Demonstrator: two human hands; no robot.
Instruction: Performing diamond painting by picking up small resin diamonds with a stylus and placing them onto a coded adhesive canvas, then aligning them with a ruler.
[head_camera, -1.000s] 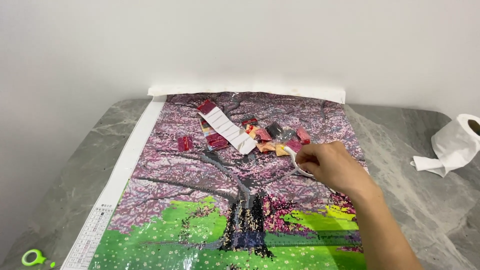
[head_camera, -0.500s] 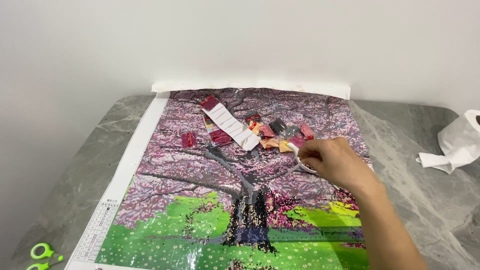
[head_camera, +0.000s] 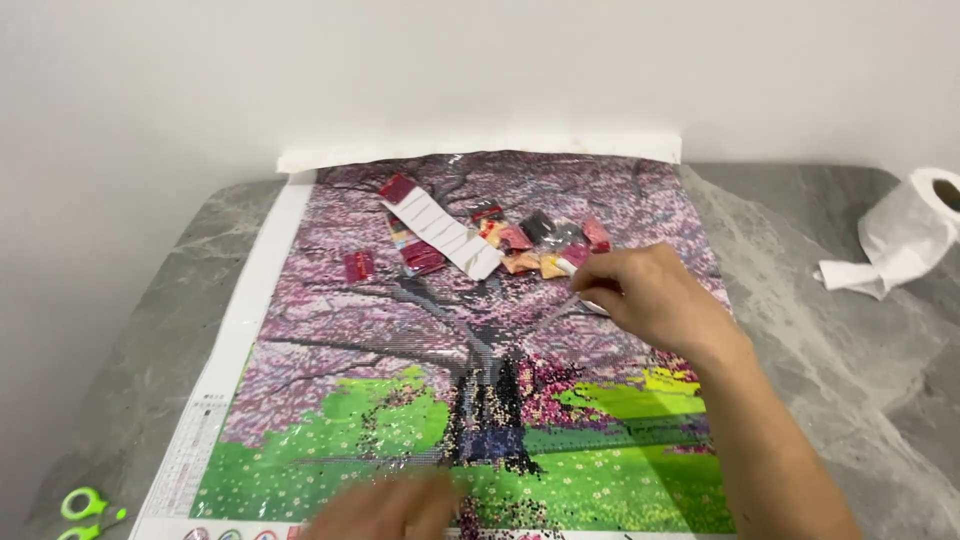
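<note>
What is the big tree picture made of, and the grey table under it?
The tree picture looks like printed canvas under a shiny clear film, with tiny glittery beads stuck on the trunk. The table looks like grey stone, maybe marble, going by its pale veins, though it could be a printed surface.

one head-worn view looks down and forward from above the near edge of the grey table (head_camera: 150, 330), fairly close, across the canvas (head_camera: 480, 340) to the white wall (head_camera: 480, 70) behind.

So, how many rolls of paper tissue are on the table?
1. The tissue roll lies at the table's far right edge, apart from the canvas and the right hand. Others may lie out of view.
</note>
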